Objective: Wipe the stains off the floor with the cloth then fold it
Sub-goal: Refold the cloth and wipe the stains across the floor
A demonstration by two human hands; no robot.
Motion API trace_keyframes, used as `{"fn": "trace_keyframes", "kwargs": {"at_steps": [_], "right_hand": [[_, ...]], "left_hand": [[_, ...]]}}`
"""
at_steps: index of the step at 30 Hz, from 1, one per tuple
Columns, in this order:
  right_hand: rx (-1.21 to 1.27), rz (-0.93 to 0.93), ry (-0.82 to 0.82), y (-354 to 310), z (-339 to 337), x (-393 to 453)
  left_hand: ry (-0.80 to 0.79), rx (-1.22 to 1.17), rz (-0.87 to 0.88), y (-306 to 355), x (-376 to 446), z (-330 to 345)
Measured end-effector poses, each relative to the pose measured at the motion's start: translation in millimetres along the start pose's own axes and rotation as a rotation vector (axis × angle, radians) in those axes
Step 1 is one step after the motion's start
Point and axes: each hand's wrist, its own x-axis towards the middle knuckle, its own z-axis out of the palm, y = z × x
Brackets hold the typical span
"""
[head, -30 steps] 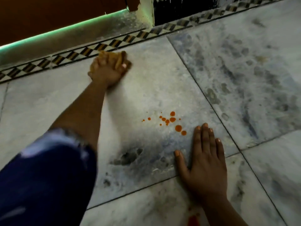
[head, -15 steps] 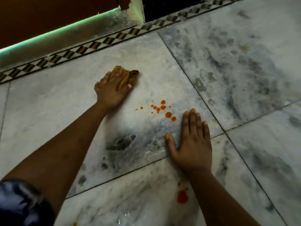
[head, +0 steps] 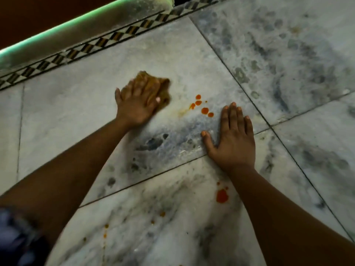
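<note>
Two hands on veined marble floor [head: 288, 54]; left hand [head: 137, 104] presses crumpled cloth [head: 151, 81].

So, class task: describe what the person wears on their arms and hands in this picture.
Both forearms are bare. The left hand and right hand wear no gloves, rings or watch that can be seen. A dark blue sleeve with paler patches covers the left upper arm; no right sleeve is in view.

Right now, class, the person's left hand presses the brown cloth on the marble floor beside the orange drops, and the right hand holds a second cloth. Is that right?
Not quite. In the head view the right hand holds nothing: it lies flat, fingers straight, on the marble floor. The rest stands: the left hand presses the brown cloth beside the orange drops.
</note>
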Motion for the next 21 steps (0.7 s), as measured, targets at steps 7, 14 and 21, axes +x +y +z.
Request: {"fn": "trace_keyframes", "kwargs": {"at_steps": [7,14,21], "right_hand": [[-0.001,-0.01,-0.005,0,-2,1],[-0.027,-0.037,-0.133,5,-10,3],[0.012,-0.108,-0.018,47,-15,-2]], "left_hand": [[-0.004,-0.074,0.002,76,-24,8],[-0.045,0.0,-0.046,52,-34,0],[-0.183,-0.068,-0.015,113,-11,-12]]}}
